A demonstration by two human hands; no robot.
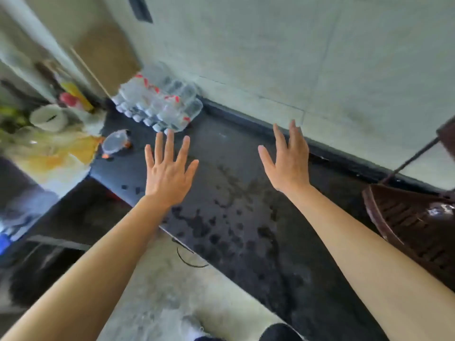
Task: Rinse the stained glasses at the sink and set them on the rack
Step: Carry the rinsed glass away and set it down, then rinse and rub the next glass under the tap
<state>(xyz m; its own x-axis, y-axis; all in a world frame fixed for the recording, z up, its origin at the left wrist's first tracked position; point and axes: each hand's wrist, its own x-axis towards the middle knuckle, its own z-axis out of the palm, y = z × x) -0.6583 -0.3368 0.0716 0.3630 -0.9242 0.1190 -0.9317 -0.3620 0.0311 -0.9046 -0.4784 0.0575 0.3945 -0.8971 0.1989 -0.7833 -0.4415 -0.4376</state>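
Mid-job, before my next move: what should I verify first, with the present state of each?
1. Left hand free: ok, fingers straight, holding nothing.
2. Right hand free: ok, open, holding nothing.
3. Rack in view: ok, brown slatted rack at the right edge.
4. Sink in view: not ok, none shows.
5. Stained glass located: cannot tell; only a blurred clear cup near the left hand.
6. Countertop dry: not ok, wet patches.

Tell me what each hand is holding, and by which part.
Nothing is held. The left hand and the right hand are both empty, fingers straight and spread, over the wet dark counter.
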